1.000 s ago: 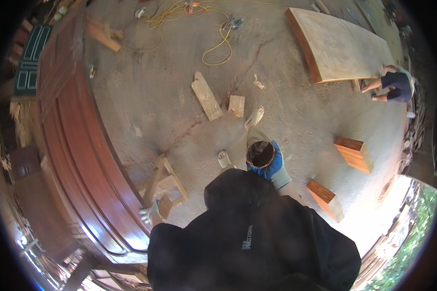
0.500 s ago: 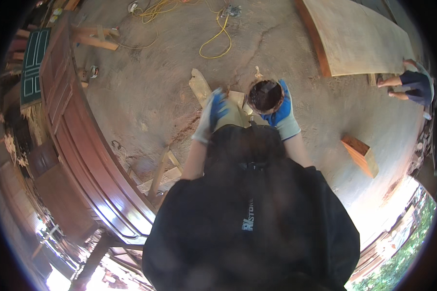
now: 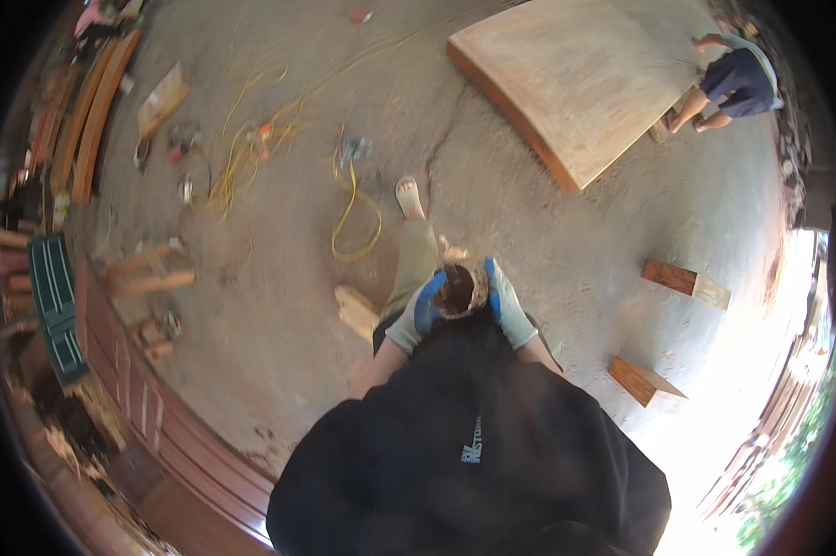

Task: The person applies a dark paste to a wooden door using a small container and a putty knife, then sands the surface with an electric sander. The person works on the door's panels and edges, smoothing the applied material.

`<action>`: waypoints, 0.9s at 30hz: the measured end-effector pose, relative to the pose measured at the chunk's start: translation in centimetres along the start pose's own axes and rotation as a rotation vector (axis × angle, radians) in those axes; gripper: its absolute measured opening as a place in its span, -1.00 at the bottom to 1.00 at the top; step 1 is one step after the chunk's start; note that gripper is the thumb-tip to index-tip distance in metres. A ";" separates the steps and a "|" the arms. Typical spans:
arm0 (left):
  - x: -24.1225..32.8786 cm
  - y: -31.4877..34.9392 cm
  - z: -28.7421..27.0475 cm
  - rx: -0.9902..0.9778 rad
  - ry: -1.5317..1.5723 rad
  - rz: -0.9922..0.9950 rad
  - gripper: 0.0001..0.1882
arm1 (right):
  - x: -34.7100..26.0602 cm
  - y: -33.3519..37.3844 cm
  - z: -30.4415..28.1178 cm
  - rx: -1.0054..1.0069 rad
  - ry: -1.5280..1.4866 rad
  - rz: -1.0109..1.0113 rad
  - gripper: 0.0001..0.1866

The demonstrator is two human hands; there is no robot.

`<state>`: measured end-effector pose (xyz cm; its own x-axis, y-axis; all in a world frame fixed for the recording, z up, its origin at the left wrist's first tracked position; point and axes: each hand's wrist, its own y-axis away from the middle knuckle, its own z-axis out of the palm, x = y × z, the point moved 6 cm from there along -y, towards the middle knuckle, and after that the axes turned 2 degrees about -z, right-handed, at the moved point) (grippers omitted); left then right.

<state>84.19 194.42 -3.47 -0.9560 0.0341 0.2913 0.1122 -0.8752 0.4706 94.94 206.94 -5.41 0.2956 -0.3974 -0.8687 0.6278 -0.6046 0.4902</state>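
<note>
A round, open container (image 3: 459,289) with something dark inside is held up in front of the person's black top (image 3: 474,445), its mouth facing upward, well above the floor (image 3: 270,371). The left hand (image 3: 420,312), in a blue and white glove, presses against its left side; the right hand (image 3: 505,301), gloved the same, lies along its right side, fingers pointing away from the body. So the container is clasped between the two, though I cannot make out every fingertip.

Just past the left glove, a pale board (image 3: 356,312) lies on the floor. Ahead of it a yellow cord (image 3: 358,255) loops across the concrete, and the person's sandalled foot (image 3: 409,196) stands to the right of that loop. Farther off, toward the floor's far right corner, is a broad wooden slab (image 3: 585,83); a co-worker (image 3: 738,82) bends over by its right edge. Two wooden blocks (image 3: 685,282) sit near the floor's bright right edge, well apart. Along the left edge runs a reddish-brown panelled piece (image 3: 126,371), with a dark green panel (image 3: 53,301) beside it.
</note>
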 end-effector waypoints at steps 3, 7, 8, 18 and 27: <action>7.6 -7.0 -0.9 0.095 -0.363 0.079 -0.61 | -5.1 -6.9 0.9 -0.108 0.505 -0.404 -0.48; 17.6 -14.8 0.4 0.016 -0.395 0.102 -0.55 | -15.0 -17.0 4.4 -0.160 0.675 -0.184 -0.56; 21.0 -16.8 -0.3 0.010 -0.550 0.185 -0.55 | -18.6 -20.0 5.3 -0.076 0.603 -0.044 -0.55; 34.0 -37.0 0.8 0.501 -0.439 0.030 -0.22 | -31.6 -38.6 4.5 -0.032 0.970 -0.358 -0.67; 37.4 -48.0 4.2 0.733 -0.570 -0.033 0.01 | -21.8 -64.4 -8.3 -0.176 0.836 -0.039 -0.71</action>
<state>44.21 239.76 -11.65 -0.7060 0.4552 0.5426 0.4164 -0.3529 0.8379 54.04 260.32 -18.65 0.6619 0.3036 -0.6853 0.7309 -0.4639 0.5005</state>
